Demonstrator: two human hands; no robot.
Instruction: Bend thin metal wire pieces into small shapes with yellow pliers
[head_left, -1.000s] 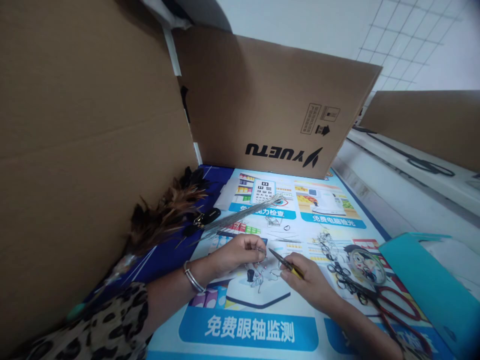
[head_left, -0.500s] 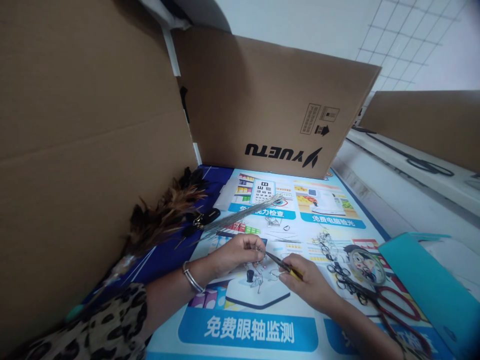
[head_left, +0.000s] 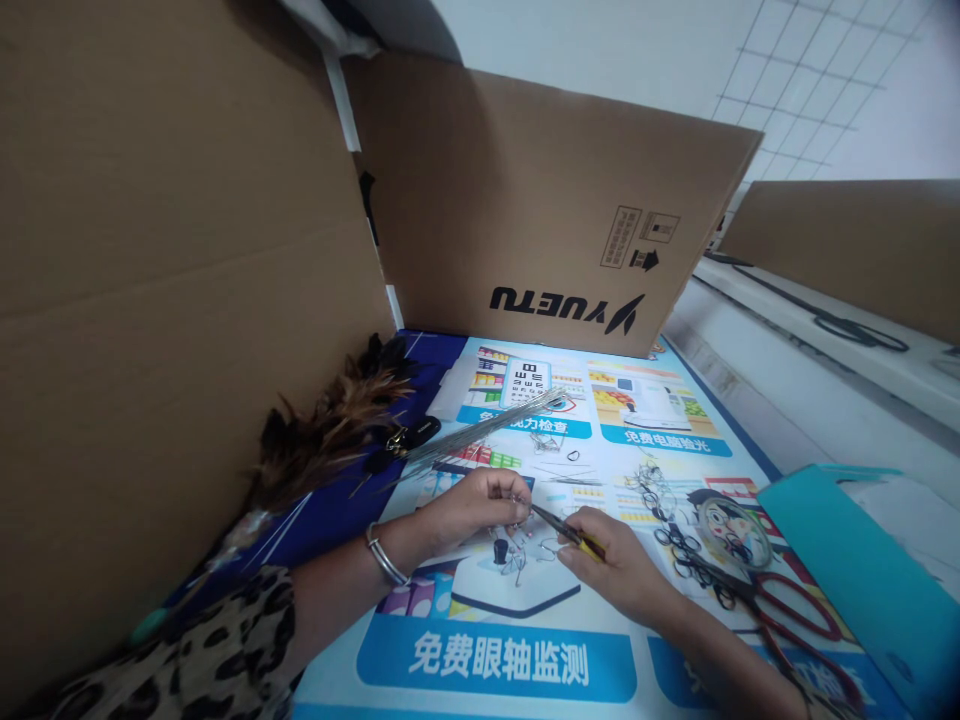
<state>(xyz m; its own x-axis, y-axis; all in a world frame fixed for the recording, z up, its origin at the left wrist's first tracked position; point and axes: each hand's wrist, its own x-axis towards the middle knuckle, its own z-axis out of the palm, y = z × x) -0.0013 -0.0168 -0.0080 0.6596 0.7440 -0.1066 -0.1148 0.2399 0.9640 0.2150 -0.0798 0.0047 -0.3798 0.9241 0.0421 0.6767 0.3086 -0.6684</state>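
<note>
My left hand point(head_left: 476, 508) is closed in a pinch, with what looks like a thin wire at its fingertips, too fine to make out fully. In my right hand point(head_left: 611, 560) is a pair of pliers point(head_left: 555, 521) with yellow handles. The pliers' narrow tip points left and meets the left fingertips. Below the hands, several short bent wires point(head_left: 517, 568) lie on the printed sheet. Beyond them, a bundle of long straight silvery wires point(head_left: 487, 432) lies at a slant.
Scissors point(head_left: 750, 592) with red handles lie at right, beside black rings point(head_left: 686, 555) and a round clear dish point(head_left: 735, 530). A teal box point(head_left: 840, 560) stands further right. Brown feathers point(head_left: 322, 430) and a black fob point(head_left: 420, 432) lie left. Cardboard panels point(head_left: 555, 200) rise behind and at left.
</note>
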